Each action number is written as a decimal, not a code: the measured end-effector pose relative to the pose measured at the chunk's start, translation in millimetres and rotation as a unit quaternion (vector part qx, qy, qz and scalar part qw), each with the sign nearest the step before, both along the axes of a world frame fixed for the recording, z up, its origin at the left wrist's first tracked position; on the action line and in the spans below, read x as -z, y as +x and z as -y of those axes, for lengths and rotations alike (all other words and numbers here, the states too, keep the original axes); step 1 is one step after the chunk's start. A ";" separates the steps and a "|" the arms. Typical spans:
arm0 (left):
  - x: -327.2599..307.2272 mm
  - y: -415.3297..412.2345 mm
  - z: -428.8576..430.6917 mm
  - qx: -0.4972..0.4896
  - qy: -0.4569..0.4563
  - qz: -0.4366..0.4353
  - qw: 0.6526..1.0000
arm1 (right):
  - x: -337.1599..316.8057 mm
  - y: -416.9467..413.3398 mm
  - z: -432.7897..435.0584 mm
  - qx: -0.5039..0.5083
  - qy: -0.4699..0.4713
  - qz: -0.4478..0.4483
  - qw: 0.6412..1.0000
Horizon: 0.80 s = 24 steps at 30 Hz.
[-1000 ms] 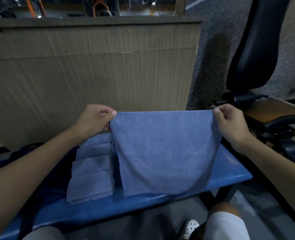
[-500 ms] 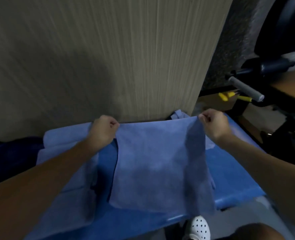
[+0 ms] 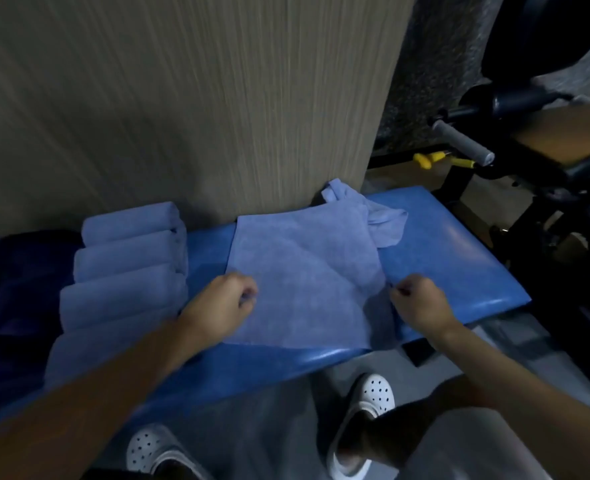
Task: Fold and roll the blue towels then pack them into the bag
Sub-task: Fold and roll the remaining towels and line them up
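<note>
Blue padded bench (image 3: 452,258), glossy vinyl surface, set against a wood-grain panel. Lying directly on it: one flat blue towel (image 3: 304,271) at centre, reaching the near edge; a row of rolled towels (image 3: 127,271) at left, side by side; one crumpled towel (image 3: 383,216) at the rear, beside the flat one.

Matt, soft cloth towel (image 3: 304,271) lies on a glossy blue bench (image 3: 459,258) (vinyl-like), against a wood-grain panel (image 3: 217,98).

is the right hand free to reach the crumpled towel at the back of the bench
Probably not yet: the right hand is pinching the flat towel. The path to the crumpled towel looks open across bare bench once it lets go.
</note>
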State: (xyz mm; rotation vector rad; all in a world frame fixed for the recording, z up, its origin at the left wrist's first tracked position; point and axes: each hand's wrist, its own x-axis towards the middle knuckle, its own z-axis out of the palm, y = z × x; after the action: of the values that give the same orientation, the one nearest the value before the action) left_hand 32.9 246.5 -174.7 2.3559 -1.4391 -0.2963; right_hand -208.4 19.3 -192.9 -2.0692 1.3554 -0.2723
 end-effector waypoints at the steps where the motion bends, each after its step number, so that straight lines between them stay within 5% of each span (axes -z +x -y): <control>1: 8.1 -6.5 -9.1 -0.011 0.010 0.005 1.000 | 3.9 -10.9 -10.2 0.007 0.003 -0.011 1.000; 8: 40.1 -40.1 -31.8 -0.201 -0.048 -0.056 0.977 | 6.1 -24.9 -49.4 0.014 0.044 -0.011 0.999; 16: 33.2 -45.4 -24.0 -0.289 -0.087 -0.121 0.946 | 10.1 -20.7 -49.3 0.019 0.050 0.008 0.999; 20: 39.3 -38.2 -23.8 -0.351 -0.086 -0.164 0.918 | 9.2 -15.3 -49.4 0.078 0.070 0.135 0.985; 24: 35.2 -33.3 -20.8 -0.385 -0.115 -0.191 0.896 | 3.6 -11.5 -45.1 0.110 0.224 0.294 0.923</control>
State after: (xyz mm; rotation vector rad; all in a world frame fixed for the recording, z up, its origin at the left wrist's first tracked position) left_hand -0.4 267.3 -209.9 2.2872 -0.2853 -0.3147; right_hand -219.8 64.5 -196.5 -1.3094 1.1337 -0.5698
